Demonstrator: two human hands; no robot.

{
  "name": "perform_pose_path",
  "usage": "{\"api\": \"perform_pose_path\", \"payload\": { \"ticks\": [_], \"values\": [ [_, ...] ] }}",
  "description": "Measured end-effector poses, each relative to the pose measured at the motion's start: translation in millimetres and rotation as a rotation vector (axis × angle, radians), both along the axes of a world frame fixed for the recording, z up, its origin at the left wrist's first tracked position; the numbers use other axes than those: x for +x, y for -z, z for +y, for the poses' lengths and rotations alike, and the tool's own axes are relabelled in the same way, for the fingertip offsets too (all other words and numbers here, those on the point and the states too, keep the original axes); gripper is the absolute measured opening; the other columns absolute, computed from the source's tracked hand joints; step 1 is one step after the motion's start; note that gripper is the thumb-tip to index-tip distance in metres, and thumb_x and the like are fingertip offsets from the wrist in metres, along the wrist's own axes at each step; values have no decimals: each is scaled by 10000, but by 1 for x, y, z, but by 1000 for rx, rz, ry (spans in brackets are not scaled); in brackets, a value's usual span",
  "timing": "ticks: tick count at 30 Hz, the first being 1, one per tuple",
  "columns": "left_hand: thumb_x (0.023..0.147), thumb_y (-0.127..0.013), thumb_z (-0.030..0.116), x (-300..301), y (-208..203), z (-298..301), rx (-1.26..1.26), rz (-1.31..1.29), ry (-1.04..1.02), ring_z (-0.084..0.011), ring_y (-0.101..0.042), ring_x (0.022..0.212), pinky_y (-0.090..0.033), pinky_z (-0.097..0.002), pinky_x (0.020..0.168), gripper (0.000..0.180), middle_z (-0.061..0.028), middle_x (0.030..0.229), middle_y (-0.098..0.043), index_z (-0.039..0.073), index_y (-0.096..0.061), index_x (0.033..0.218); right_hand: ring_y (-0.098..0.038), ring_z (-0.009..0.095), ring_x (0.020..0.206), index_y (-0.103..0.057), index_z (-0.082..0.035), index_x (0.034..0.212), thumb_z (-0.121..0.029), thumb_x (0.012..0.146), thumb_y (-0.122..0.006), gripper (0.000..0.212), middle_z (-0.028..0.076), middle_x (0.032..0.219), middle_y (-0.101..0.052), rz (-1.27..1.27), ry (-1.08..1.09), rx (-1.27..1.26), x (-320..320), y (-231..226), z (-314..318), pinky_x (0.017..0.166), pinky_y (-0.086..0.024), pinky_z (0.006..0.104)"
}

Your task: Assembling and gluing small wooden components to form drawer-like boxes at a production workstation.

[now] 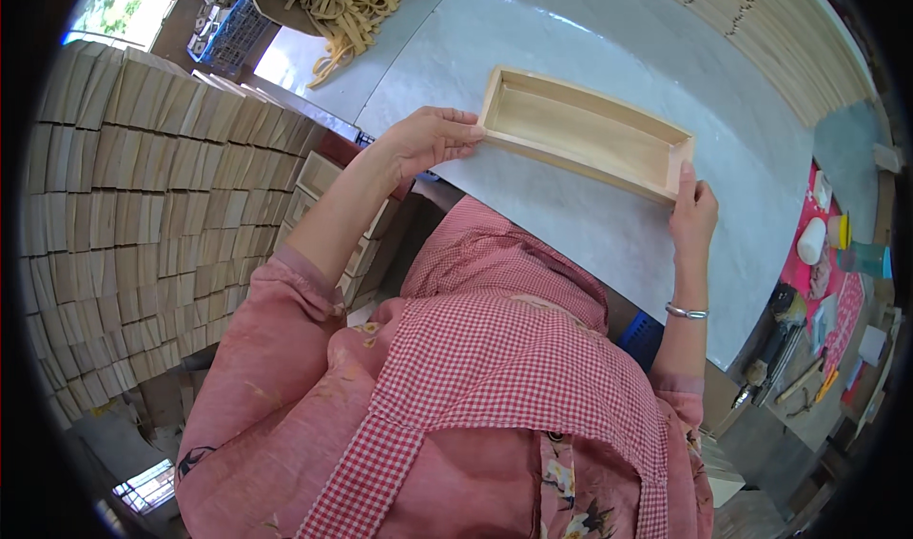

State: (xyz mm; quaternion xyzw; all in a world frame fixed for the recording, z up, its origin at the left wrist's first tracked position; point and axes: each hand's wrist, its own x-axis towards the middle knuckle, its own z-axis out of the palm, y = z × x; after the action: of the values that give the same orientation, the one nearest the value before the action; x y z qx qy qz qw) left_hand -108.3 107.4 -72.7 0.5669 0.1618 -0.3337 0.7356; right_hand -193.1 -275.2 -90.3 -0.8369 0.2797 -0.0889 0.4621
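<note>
Between my hands is a long, shallow wooden box (pixel 585 132) of pale wood, its hollow side facing up. My left hand (pixel 433 141) pinches the box's left end at the near corner, thumb and fingers on the wall. At the opposite end, my right hand (pixel 694 206) grips the near right corner with the thumb laid along the end wall. The inside of the box holds nothing. Beneath it lies the pale grey tabletop (pixel 609 230); whether the box touches it I cannot tell.
Tall stacks of wooden boxes (pixel 143 196) stand at my left. A container of tan strips (pixel 361 6) spills onto the table's far left. Wooden pieces (pixel 761 35) line the far right edge. Beyond the right edge are a white bottle (pixel 811 241), a yellow-lidded jar (pixel 839 232) and tools.
</note>
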Motion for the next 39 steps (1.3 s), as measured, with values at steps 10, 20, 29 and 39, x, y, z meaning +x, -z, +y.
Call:
{"api": "perform_pose_path", "payload": {
  "ticks": [10, 20, 29, 39],
  "values": [
    [900, -692, 9, 7, 11, 11, -119, 110, 71, -111, -653, 758, -544, -193, 735, 142, -80, 893, -679, -10, -642, 1031, -351, 159, 606, -382, -58, 646, -409, 1006, -578, 540, 20, 609, -402, -97, -39, -73, 1, 3, 1, 580, -385, 304],
    [920, -681, 37, -3, -6, 1, -27, 18, 29, -98, -630, 725, -536, -199, 707, 84, -40, 857, -662, 48, -629, 985, -363, 142, 564, -361, -60, 640, -331, 974, -641, 513, -1, 571, -370, -99, -78, 69, 2, 7, -8, 549, -393, 313],
    [934, -671, 55, -10, 4, -11, -114, -4, -73, -120, -655, 710, -571, -229, 680, 73, -62, 838, -663, 61, -599, 947, -531, 161, 653, -501, -33, 710, -331, 932, -680, 413, 22, 649, -506, -70, -223, -56, 24, -26, -35, 616, -464, 291],
    [962, -666, 168, -70, 12, -62, -131, -67, -516, -241, -680, 944, -567, -354, 811, 467, -120, 1116, -658, 65, -458, 1368, -438, 198, 626, -580, 26, 752, -216, 867, -655, 278, 93, 674, -539, -9, -665, -332, 77, -30, -24, 603, -407, 336]
  ]
}}
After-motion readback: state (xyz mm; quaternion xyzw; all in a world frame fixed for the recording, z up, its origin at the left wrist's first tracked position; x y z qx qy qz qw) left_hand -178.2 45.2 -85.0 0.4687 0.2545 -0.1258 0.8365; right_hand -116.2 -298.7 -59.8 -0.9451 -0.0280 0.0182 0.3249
